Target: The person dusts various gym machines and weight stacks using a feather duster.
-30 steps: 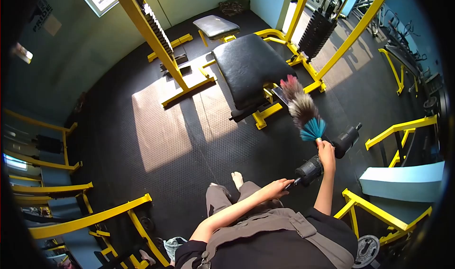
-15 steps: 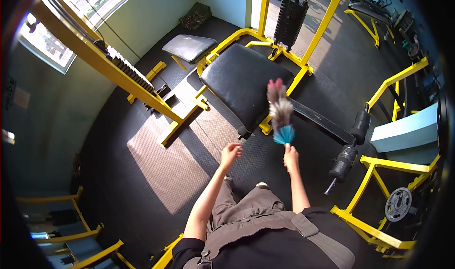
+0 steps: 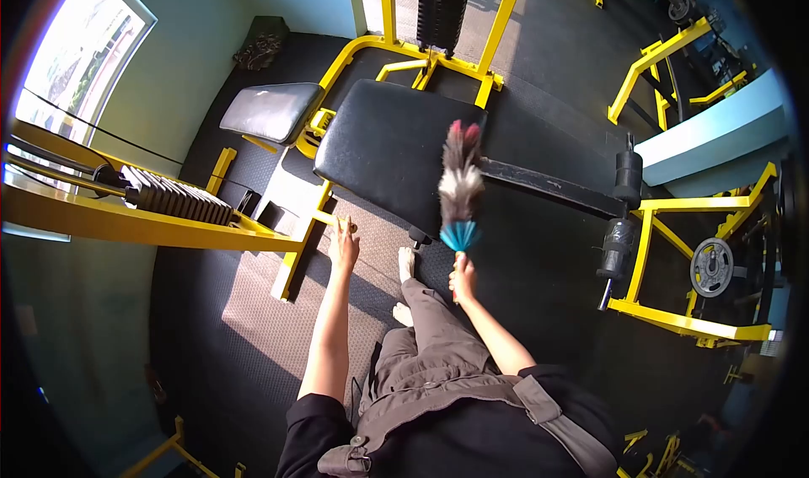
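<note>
My right hand (image 3: pixel 463 279) is closed round the handle of a feather duster (image 3: pixel 461 187). Its feathers are blue at the base, grey and white in the middle and pink at the tip. The duster points away from me, over the right edge of a black padded bench seat (image 3: pixel 379 141). My left hand (image 3: pixel 344 244) is raised with its fingers apart and holds nothing. It is close to the end of a short yellow bar on the machine frame, beside a yellow upright (image 3: pixel 294 269).
A smaller black pad (image 3: pixel 271 111) adjoins the seat. White-edged weight plates (image 3: pixel 181 198) stand at left on a yellow beam. A black arm (image 3: pixel 552 187) with foam rollers (image 3: pixel 628 174) extends right, near a yellow rack holding a grey plate (image 3: pixel 712 267). Sunlight falls on the textured floor.
The view has turned and moved nearer the bench. My left hand has reached forward and left to the yellow frame. The duster stays in my right hand, and my feet have stepped forward.
</note>
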### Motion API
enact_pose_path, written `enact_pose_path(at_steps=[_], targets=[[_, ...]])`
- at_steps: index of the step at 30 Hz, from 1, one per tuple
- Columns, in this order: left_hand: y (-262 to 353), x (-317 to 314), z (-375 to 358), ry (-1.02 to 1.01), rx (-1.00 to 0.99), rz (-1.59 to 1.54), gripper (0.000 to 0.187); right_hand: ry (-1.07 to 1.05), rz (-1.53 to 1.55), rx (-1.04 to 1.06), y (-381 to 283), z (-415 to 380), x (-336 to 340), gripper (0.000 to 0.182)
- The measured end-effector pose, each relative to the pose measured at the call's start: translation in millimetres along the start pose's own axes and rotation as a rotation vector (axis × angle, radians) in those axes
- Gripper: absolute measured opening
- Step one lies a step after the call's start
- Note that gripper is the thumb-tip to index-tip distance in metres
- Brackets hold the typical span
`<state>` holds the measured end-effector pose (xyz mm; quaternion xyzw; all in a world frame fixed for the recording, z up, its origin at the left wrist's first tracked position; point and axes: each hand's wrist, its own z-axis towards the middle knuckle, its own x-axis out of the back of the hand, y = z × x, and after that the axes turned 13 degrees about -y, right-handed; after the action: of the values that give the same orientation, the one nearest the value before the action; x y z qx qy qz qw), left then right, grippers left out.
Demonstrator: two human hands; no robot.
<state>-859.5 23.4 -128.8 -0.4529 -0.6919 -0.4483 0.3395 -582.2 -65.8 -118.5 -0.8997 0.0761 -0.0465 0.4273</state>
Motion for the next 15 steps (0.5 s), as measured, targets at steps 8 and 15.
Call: enact_pose_path(at_steps=[8, 15], targets=[[-12.1, -17.3, 29.1, 0.043, -0.096, 0.052, 0.034, 0.084, -0.594, 0.456, -2.1, 53.5, -27.7, 0.037], [-10.0, -18.3, 40.4, 0.084, -0.116, 0.184, 0.021, 0.07, -0.022, -0.007, -45.5, 96.2, -46.3, 0.043]])
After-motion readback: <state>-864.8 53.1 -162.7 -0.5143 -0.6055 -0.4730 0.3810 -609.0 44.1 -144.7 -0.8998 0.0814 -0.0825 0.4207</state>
